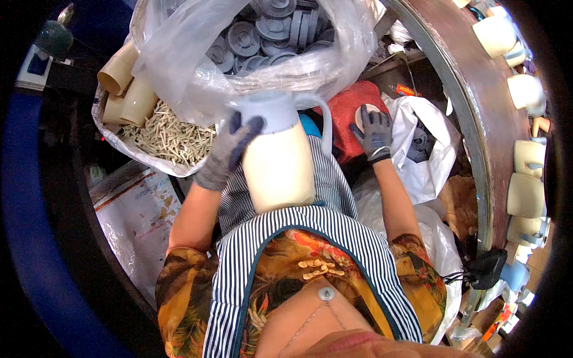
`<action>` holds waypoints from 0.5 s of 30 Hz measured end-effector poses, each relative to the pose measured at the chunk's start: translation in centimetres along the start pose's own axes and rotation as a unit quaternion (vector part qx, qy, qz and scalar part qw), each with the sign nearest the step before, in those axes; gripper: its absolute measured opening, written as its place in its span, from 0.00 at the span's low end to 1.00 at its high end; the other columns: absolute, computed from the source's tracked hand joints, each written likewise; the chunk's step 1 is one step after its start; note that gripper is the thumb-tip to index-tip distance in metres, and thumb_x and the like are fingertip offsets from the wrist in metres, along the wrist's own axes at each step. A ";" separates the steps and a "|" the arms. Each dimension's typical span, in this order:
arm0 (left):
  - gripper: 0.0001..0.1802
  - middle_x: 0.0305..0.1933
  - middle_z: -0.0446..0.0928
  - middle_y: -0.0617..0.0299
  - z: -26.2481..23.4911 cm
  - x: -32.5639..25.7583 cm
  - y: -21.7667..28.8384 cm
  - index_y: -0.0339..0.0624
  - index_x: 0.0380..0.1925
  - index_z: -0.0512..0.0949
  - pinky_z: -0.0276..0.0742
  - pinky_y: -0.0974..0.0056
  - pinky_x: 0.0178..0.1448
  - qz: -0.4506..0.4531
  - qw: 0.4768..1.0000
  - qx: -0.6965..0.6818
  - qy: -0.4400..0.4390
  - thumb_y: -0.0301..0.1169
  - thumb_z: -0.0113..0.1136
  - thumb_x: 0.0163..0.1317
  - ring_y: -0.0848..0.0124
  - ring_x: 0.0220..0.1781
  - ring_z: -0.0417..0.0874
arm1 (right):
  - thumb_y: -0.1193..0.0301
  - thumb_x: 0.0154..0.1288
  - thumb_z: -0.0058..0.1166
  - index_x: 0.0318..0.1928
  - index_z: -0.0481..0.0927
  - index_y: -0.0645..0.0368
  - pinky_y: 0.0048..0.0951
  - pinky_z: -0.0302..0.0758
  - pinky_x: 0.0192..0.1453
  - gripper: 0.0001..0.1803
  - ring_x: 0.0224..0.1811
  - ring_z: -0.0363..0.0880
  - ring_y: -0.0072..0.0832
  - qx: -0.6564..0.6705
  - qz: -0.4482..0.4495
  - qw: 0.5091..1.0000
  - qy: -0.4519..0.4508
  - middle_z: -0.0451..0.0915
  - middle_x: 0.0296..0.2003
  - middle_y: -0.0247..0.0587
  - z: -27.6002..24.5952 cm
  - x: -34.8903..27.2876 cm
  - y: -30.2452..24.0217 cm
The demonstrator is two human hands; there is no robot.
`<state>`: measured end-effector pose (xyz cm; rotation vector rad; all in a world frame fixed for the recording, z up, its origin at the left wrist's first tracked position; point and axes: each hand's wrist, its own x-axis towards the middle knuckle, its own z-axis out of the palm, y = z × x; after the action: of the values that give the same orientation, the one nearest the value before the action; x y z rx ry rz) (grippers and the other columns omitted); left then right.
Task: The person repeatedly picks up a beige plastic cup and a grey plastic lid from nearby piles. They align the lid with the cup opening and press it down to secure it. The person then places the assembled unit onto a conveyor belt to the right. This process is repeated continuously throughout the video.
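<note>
A jug (279, 170) with a cream body and a pale blue-grey collar and handle rests against my lap. My left hand (230, 149), in a grey glove with dark fingertips, grips its left side just below the collar. Over on the right, my gloved right hand (376, 131) has its thumb and fingers around a small cream disc (362, 117). That disc is over a red bag (346, 113), beside the jug's handle. The fingers partly cover the disc, so its exact kind is unclear.
Ahead, a plastic-lined sack (173, 65) holds several grey round lids (243, 39). Small pale pins (173, 137) and cream tubes (140, 101) fill another sack at left. A white bag (412, 173) sits right, below a curved-looking bench edge (477, 137) with several cream jugs (526, 196).
</note>
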<state>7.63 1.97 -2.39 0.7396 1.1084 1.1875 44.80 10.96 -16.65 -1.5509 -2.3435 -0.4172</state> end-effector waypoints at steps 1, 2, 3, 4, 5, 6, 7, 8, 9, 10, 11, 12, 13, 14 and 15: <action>0.37 0.57 0.74 0.49 0.4 0.6 1.6 0.30 0.62 0.66 0.75 0.60 0.61 0.050 0.999 0.005 -0.021 0.38 0.68 0.58 0.62 0.58 0.77 | 0.47 0.58 0.61 0.60 0.75 0.54 0.48 0.69 0.60 0.35 0.50 0.76 0.47 -0.011 -0.006 1.000 0.007 0.79 0.45 0.49 0.4 -0.4 -0.1; 0.37 0.57 0.75 0.49 2.0 0.9 3.8 0.30 0.62 0.66 0.75 0.60 0.61 0.120 0.992 0.034 -0.028 0.38 0.68 0.57 0.62 0.58 0.77 | 0.48 0.58 0.61 0.60 0.75 0.53 0.47 0.68 0.61 0.35 0.50 0.75 0.47 -0.021 -0.015 1.000 0.014 0.79 0.46 0.49 0.5 -0.5 -0.1; 0.37 0.56 0.75 0.50 3.3 1.5 5.4 0.30 0.61 0.66 0.75 0.60 0.61 0.190 0.979 0.063 -0.036 0.39 0.69 0.57 0.63 0.57 0.77 | 0.49 0.58 0.62 0.60 0.75 0.54 0.47 0.69 0.61 0.34 0.51 0.75 0.48 0.029 0.025 0.999 0.010 0.79 0.47 0.50 0.2 -0.4 0.0; 0.39 0.56 0.76 0.51 2.9 3.7 5.3 0.31 0.61 0.66 0.75 0.61 0.61 0.230 0.962 0.142 -0.021 0.39 0.71 0.54 0.64 0.57 0.77 | 0.51 0.58 0.63 0.60 0.75 0.55 0.47 0.69 0.61 0.34 0.51 0.75 0.50 0.082 0.062 0.995 0.008 0.79 0.49 0.50 -0.3 -0.3 0.1; 0.42 0.57 0.75 0.50 5.0 4.3 6.1 0.31 0.61 0.67 0.72 0.60 0.63 0.243 0.963 0.112 -0.039 0.39 0.76 0.50 0.63 0.59 0.76 | 0.52 0.58 0.64 0.60 0.75 0.56 0.46 0.69 0.61 0.33 0.51 0.75 0.51 0.132 0.099 0.986 0.003 0.79 0.50 0.51 -0.9 -0.4 0.3; 0.44 0.58 0.75 0.50 6.3 6.1 5.4 0.32 0.61 0.67 0.71 0.60 0.65 0.294 0.945 0.125 -0.064 0.40 0.78 0.47 0.63 0.60 0.75 | 0.59 0.61 0.64 0.58 0.75 0.58 0.41 0.70 0.63 0.28 0.54 0.76 0.46 0.322 0.245 0.914 0.031 0.78 0.53 0.50 -1.8 -0.8 0.7; 0.46 0.59 0.74 0.50 7.4 8.2 4.0 0.32 0.61 0.67 0.69 0.59 0.67 0.346 0.924 0.133 -0.089 0.41 0.80 0.45 0.62 0.61 0.75 | 0.66 0.66 0.62 0.57 0.74 0.61 0.35 0.70 0.64 0.22 0.58 0.75 0.37 0.493 0.348 0.790 0.109 0.78 0.53 0.45 -1.7 -1.6 2.0; 0.49 0.60 0.73 0.50 8.9 9.9 2.3 0.33 0.62 0.66 0.68 0.58 0.68 0.361 0.916 0.135 -0.111 0.43 0.82 0.42 0.62 0.62 0.74 | 0.68 0.67 0.60 0.58 0.73 0.63 0.33 0.69 0.64 0.22 0.58 0.74 0.33 0.512 0.348 0.774 0.130 0.77 0.54 0.43 -3.6 -2.2 3.6; 0.52 0.61 0.73 0.50 10.5 11.2 0.7 0.33 0.63 0.65 0.66 0.57 0.69 0.377 0.907 0.138 -0.130 0.44 0.83 0.40 0.62 0.63 0.73 | 0.71 0.68 0.59 0.58 0.72 0.64 0.31 0.68 0.65 0.21 0.59 0.73 0.29 0.533 0.345 0.758 0.148 0.77 0.55 0.41 -6.4 -2.4 4.6; 0.54 0.61 0.72 0.51 12.8 12.3 -0.7 0.34 0.64 0.64 0.67 0.57 0.69 0.398 0.897 0.109 -0.157 0.44 0.83 0.39 0.62 0.63 0.73 | 0.72 0.68 0.59 0.59 0.72 0.65 0.31 0.68 0.65 0.22 0.59 0.73 0.29 0.531 0.322 0.768 0.154 0.76 0.56 0.42 -8.9 -2.3 5.2; 0.56 0.61 0.72 0.51 14.4 13.2 -1.8 0.34 0.65 0.63 0.67 0.56 0.70 0.419 0.885 0.080 -0.184 0.44 0.84 0.38 0.63 0.64 0.73 | 0.73 0.68 0.58 0.60 0.71 0.65 0.31 0.67 0.66 0.22 0.59 0.73 0.29 0.530 0.300 0.777 0.160 0.75 0.57 0.43 -11.8 -2.0 5.6; 0.58 0.67 0.69 0.51 14.9 13.7 -2.9 0.34 0.67 0.61 0.61 0.56 0.75 0.409 0.880 0.160 -0.182 0.40 0.84 0.36 0.62 0.70 0.68 | 0.73 0.68 0.57 0.63 0.70 0.65 0.31 0.66 0.68 0.24 0.62 0.71 0.29 0.543 0.318 0.764 0.141 0.74 0.60 0.44 -15.8 -0.9 5.0; 0.59 0.66 0.69 0.50 15.7 14.9 -4.4 0.34 0.68 0.61 0.62 0.56 0.74 0.441 0.854 0.196 -0.194 0.41 0.84 0.35 0.61 0.69 0.69 | 0.72 0.69 0.57 0.65 0.68 0.65 0.32 0.64 0.69 0.26 0.63 0.70 0.30 0.488 0.264 0.820 0.143 0.74 0.60 0.44 -18.9 0.0 5.4; 0.59 0.66 0.70 0.50 16.1 15.4 -5.7 0.35 0.68 0.61 0.64 0.55 0.73 0.428 0.854 0.217 -0.200 0.42 0.84 0.35 0.59 0.69 0.70 | 0.72 0.68 0.58 0.65 0.69 0.65 0.32 0.64 0.69 0.27 0.64 0.69 0.31 0.450 0.241 0.848 0.145 0.73 0.61 0.44 -22.3 1.4 4.9; 0.59 0.65 0.70 0.50 16.3 15.6 -6.9 0.36 0.68 0.62 0.65 0.55 0.72 0.415 0.855 0.237 -0.203 0.42 0.84 0.35 0.58 0.68 0.71 | 0.71 0.67 0.59 0.64 0.71 0.65 0.33 0.64 0.69 0.27 0.65 0.70 0.32 0.362 0.187 0.900 0.154 0.73 0.63 0.44 -25.5 2.7 5.1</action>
<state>25.29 16.75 -7.60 1.8987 0.7150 1.3595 50.78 4.96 8.06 -1.3690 -1.6150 0.2671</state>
